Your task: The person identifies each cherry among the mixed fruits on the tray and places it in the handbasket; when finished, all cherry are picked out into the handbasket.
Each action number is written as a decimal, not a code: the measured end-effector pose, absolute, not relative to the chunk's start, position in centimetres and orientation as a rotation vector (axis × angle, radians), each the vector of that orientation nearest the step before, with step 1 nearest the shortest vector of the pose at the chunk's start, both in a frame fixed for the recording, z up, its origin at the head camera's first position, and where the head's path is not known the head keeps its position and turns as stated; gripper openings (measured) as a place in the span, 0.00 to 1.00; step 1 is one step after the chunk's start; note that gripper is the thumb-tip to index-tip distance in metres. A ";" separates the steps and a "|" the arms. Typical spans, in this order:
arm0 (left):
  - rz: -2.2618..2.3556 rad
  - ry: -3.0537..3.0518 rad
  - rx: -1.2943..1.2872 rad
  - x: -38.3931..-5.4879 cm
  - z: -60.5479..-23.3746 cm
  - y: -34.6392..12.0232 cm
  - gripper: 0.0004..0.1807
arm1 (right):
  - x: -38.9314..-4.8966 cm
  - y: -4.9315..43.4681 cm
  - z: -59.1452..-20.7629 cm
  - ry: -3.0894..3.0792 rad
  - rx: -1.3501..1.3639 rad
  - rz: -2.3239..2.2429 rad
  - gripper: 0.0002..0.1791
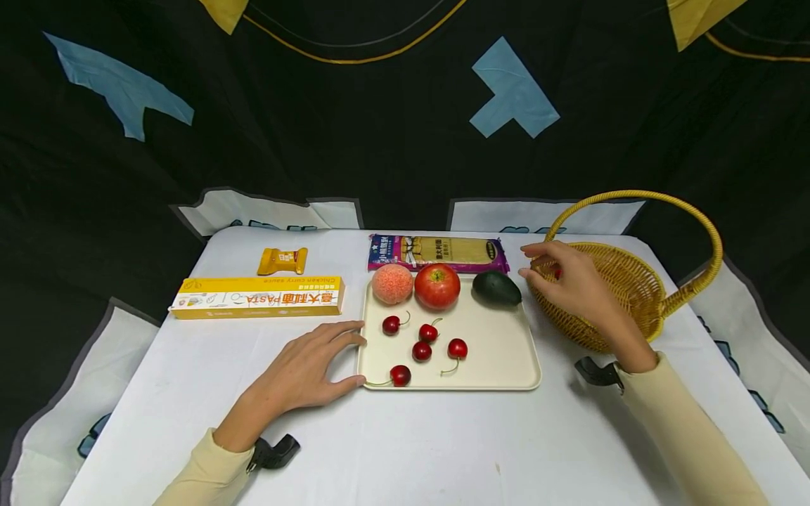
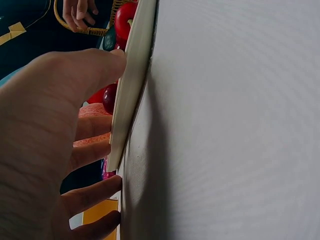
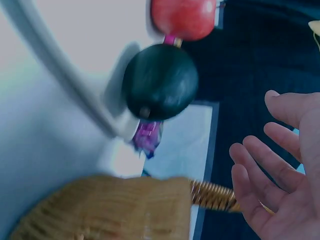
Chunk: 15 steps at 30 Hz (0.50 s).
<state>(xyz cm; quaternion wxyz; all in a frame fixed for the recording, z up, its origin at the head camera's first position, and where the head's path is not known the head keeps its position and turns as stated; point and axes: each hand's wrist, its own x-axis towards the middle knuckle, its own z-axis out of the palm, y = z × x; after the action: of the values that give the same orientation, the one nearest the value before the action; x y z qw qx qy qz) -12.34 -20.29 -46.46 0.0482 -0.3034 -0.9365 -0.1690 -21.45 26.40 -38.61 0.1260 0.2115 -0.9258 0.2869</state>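
My left hand (image 1: pixel 310 369) rests at the left edge of a cream tray (image 1: pixel 493 383), fingers spread and fingertips right at its rim. On the tray lie several red cherries (image 1: pixel 457 348) with stems, a rough pink round fruit (image 1: pixel 392 284), a red apple (image 1: pixel 437 286) and a dark green avocado (image 1: pixel 496 289). My right hand (image 1: pixel 572 281) hangs over the left rim of a wicker basket (image 1: pixel 633 281), its fingers loosely bent. Nothing sits between those fingers in the right wrist view. A small red spot shows past them at the basket in the head view.
A bag of pasta (image 1: pixel 455 253) lies behind the tray. To the left are a yellow-and-white pasta box (image 1: pixel 259 298) and a small yellow packet (image 1: pixel 282 261). The basket's tall arched handle (image 1: pixel 711 239) rises at the right. Dark cloth (image 1: pixel 380 140) hangs behind the table.
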 end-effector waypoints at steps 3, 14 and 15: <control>-0.516 -2.859 -0.924 -12.4 -46.4 -20.3 0.30 | -21.4 25.3 -38.5 -2.705 0.640 0.856 0.21; -0.523 -2.862 -0.922 -12.4 -46.5 -20.3 0.30 | -20.8 20.8 -38.8 -2.649 0.824 0.876 0.24; -0.523 -2.862 -0.921 -12.4 -46.5 -20.3 0.30 | -20.7 20.4 -38.8 -2.653 0.841 0.886 0.23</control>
<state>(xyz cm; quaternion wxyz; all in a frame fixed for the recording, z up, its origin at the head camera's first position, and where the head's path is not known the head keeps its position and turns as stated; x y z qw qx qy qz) -12.37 -20.27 -46.45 0.0450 -0.3016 -0.9369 -0.1711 -20.70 20.41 -38.80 0.1102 0.2861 -0.9028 0.3015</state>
